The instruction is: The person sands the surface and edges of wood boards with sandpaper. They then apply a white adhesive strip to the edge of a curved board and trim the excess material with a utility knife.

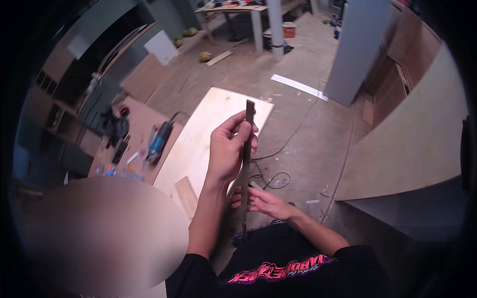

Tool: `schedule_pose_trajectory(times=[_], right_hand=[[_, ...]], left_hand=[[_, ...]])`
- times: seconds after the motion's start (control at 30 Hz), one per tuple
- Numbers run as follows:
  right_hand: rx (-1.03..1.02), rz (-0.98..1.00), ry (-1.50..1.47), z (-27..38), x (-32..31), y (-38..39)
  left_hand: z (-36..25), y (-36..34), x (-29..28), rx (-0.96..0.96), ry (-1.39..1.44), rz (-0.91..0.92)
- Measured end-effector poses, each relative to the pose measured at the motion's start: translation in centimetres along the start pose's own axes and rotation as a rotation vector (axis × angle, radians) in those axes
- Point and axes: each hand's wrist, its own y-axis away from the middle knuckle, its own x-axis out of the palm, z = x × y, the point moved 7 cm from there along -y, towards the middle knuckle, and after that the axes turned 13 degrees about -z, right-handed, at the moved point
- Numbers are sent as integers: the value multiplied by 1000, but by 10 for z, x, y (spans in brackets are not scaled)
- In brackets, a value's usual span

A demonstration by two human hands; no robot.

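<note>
In front of my chest, a long, narrow, dark flat bar stands nearly upright; it looks like a file, but I cannot make out its surface. My left hand pinches it near the top, thumb on the near face and fingers curled behind. Lower down, my right hand has its fingers stretched out behind the bar, palm turned up; whether they touch it I cannot tell. Below both hands lies a pale wooden board, with a short wood piece on it.
To the left, a blue angle grinder rests on a brown work surface among other tools. Black cable loops over the floor. A curved wooden panel rises at right, near a grey column. A blurred patch hides the lower left.
</note>
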Motion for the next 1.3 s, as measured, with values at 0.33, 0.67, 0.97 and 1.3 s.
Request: schedule_pose_trajectory(times=[0.33, 0.67, 0.97, 1.3], right_hand=[[-278, -844, 24, 145, -239, 30], [-401, -1204, 47, 281, -452, -5], [-281, -1184, -64, 330, -564, -109], [-54, -865, 1, 370, -609, -259]], left_hand=[[167, -99, 113, -194, -207, 292], [272, -145, 85, -546, -546, 511], [226, -307, 108, -299, -248, -98], [214, -345, 113, -112, -128, -532]])
